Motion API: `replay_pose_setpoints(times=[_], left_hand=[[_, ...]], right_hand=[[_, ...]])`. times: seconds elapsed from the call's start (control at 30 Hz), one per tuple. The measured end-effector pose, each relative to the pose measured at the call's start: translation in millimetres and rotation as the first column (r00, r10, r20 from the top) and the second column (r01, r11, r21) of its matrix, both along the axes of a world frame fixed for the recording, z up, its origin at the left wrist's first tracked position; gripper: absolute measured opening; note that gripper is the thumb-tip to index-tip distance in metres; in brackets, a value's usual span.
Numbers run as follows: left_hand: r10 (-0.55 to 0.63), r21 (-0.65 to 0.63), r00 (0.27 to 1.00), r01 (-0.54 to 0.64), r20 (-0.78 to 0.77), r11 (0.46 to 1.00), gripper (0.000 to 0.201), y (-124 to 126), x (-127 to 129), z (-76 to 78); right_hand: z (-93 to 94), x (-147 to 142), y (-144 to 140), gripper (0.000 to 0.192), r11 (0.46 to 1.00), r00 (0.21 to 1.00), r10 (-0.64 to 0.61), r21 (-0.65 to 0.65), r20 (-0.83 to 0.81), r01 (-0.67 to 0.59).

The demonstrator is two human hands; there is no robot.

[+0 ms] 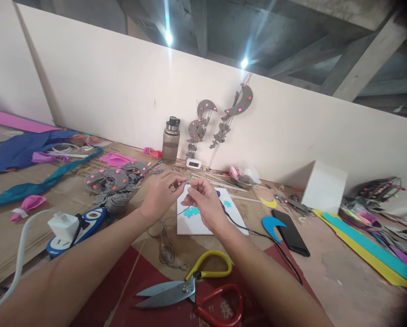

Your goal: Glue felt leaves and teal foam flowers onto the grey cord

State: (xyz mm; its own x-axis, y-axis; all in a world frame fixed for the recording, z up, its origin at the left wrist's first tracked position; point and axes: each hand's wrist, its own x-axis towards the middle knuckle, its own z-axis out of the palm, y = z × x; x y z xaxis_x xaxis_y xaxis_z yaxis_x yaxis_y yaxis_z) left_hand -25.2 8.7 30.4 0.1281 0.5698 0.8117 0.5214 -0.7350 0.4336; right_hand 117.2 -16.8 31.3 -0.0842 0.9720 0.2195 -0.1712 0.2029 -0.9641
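String (185,182) is pinched between left hand (161,196) and right hand (205,202), raised above the white card (196,222) for close fingertip work. Scissors (190,288) lie near on the counter (343,277), within reach.

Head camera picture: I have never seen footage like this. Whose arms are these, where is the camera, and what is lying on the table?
The camera sits on a person's head, looking down at their own bare arms. The left hand and right hand pinch a thin grey string between the fingertips, above a white card with teal shapes. Nearer the camera lie scissors with one yellow and one red handle. A black phone, a water bottle, grey felt pieces and coloured strips lie on the table.
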Motion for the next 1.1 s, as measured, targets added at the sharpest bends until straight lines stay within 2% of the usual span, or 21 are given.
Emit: replay_pose_setpoints(times=[0.1,0.17,0.3,0.5,0.63,0.73,0.97,1.1], left_hand=[[0.001,-0.062,0.999,0.001,0.038,0.998,0.01,-2,2,-0.1],[0.002,-0.172,0.995,0.015,0.097,0.985,0.011,-3,4,-1.2],[-0.028,-0.375,0.965,0.127,0.26,0.918,0.017,-3,7,-3.8],[-0.051,-0.496,0.912,0.267,0.407,0.827,0.022,-6,12,-0.5],[-0.078,-0.539,0.861,0.382,0.502,0.751,0.026,-6,15,1.3],[-0.08,-0.549,0.841,0.418,0.535,0.723,0.026,-5,16,0.4],[-0.096,-0.54,0.824,0.449,0.558,0.712,0.025,-7,16,1.1],[-0.099,-0.531,0.835,0.431,0.542,0.729,0.023,-5,15,-1.0]], right_hand=[[-3.1,1,1,0.017,0.992,0.993,-0.096,0.083,0.063,0.09],[-3.7,2,1,0.014,0.978,0.977,-0.166,0.152,0.131,0.145],[-4.4,5,1,0.01,0.944,0.934,-0.273,0.252,0.23,0.214],[-7.1,9,5,0.011,0.927,0.895,-0.331,0.279,0.299,0.25],[-5.3,10,4,0.013,0.925,0.886,-0.338,0.283,0.316,0.252],[-4.5,10,3,0.014,0.921,0.879,-0.349,0.293,0.325,0.257],[-4.7,9,2,0.014,0.909,0.861,-0.372,0.323,0.347,0.262],[-3.5,9,1,0.014,0.907,0.853,-0.378,0.327,0.36,0.265]])
